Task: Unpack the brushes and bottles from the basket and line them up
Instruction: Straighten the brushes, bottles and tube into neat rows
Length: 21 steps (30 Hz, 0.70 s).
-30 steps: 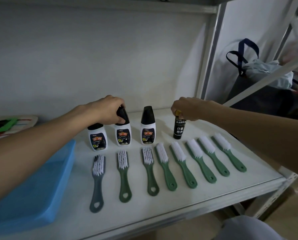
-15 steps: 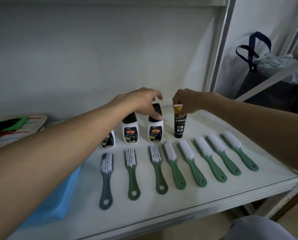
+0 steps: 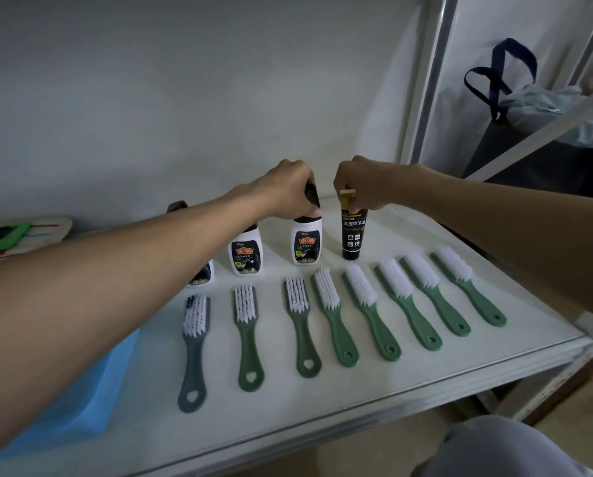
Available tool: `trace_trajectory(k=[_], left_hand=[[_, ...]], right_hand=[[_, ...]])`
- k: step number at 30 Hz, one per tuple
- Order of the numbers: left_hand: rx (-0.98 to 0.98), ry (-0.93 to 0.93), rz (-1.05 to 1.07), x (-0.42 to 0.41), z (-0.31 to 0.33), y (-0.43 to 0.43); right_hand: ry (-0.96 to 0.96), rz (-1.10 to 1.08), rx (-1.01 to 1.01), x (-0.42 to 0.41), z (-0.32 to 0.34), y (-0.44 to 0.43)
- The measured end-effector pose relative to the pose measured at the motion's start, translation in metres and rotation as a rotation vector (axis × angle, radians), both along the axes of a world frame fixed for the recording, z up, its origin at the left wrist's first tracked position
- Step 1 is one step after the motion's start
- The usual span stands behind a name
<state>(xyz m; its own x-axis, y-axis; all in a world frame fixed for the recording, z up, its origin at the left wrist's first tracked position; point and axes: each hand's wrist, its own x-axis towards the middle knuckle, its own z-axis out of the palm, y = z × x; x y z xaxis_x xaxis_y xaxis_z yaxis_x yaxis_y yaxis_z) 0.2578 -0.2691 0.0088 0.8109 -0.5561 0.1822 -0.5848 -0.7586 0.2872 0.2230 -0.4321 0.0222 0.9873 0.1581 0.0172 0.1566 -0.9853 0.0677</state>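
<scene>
Several green-handled brushes (image 3: 334, 318) with white bristles lie side by side across the white shelf (image 3: 425, 380). Behind them stand three white bottles with black caps and a black tube (image 3: 352, 235) with a gold cap. My left hand (image 3: 288, 192) grips the black cap of the rightmost white bottle (image 3: 307, 244). The middle bottle (image 3: 245, 254) and the left bottle (image 3: 202, 275) are partly hidden by my left forearm. My right hand (image 3: 362, 184) pinches the tube's gold cap. The blue basket (image 3: 81, 404) sits at the lower left under my arm.
A metal shelf post (image 3: 429, 80) rises at the back right. Beyond it stands a dark bag with blue handles (image 3: 515, 108). A flat board with green and red marks (image 3: 16, 235) lies at the far left. The wall is close behind the bottles.
My left hand has left the middle white bottle and closed on the rightmost white bottle's cap. My right hand has stayed on the black tube's cap.
</scene>
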Motion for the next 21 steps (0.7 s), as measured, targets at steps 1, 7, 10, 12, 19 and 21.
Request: trace_trajectory(k=[1, 7, 10, 12, 19, 21], left_hand=[[-0.001, 0.001, -0.004, 0.000, -0.001, -0.001], [0.009, 0.004, 0.021, 0.003, -0.006, -0.005], [0.042, -0.004, 0.033, 0.001, -0.007, -0.004], [0.074, -0.008, 0.039, -0.003, -0.006, -0.002], [-0.139, -0.110, 0.018, -0.063, 0.015, 0.059], [-0.088, -0.222, 0.113, -0.102, 0.010, 0.113]], right_hand=[[0.002, -0.006, -0.002, 0.000, 0.000, 0.000], [0.011, -0.035, -0.001, -0.001, -0.004, -0.003], [0.027, -0.062, -0.001, -0.004, -0.005, -0.006], [0.025, -0.071, -0.015, -0.008, -0.006, -0.006], [-0.066, -0.041, 0.031, -0.071, 0.008, -0.003], [-0.048, -0.014, 0.093, -0.110, 0.011, -0.003]])
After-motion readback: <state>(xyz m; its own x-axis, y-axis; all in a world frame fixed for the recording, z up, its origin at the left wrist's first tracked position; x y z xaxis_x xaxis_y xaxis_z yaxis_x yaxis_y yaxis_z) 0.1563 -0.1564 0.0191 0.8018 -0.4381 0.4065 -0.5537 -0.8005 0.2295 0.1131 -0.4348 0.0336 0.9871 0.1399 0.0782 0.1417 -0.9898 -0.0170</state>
